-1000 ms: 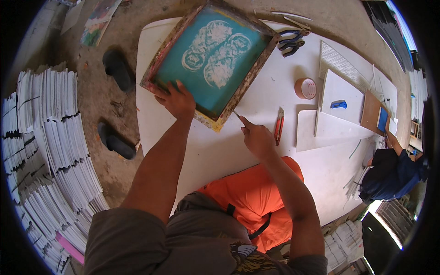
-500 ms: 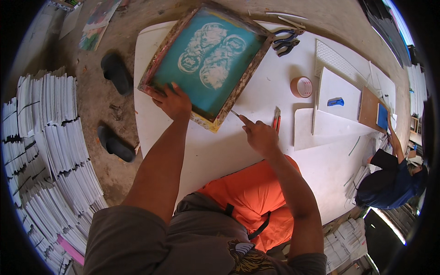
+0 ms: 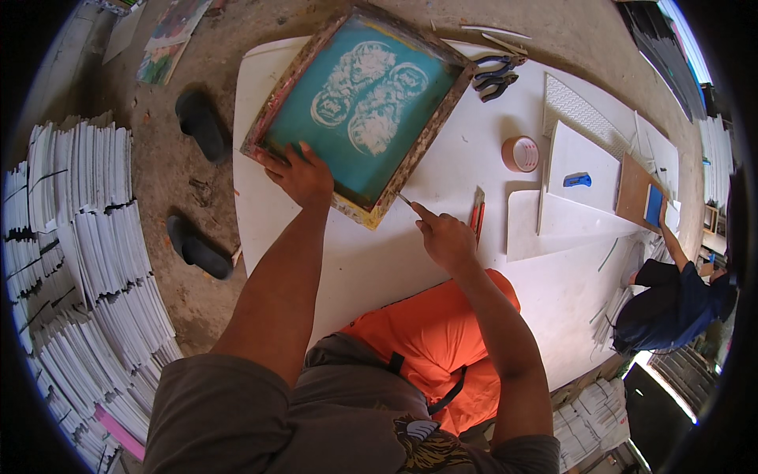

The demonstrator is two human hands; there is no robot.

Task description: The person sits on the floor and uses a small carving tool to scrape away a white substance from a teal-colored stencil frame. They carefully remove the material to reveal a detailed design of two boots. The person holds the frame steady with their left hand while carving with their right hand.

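A wooden printing frame with a teal mesh and pale round designs lies tilted on a white board on the floor. My left hand presses on the frame's near left edge, fingers spread over the mesh. My right hand is closed on a thin pointed tool whose tip touches the frame's near corner. An orange-handled cutter lies just right of that hand.
Scissors, a tape roll, white sheets and a blue object lie farther right. Another person in dark blue sits at right. Stacked white sheets line the left, and two black sandals rest on the bare floor.
The frame has shifted slightly toward the upper left. My right hand has moved the thin tool closer, so its tip now meets the frame's near corner.
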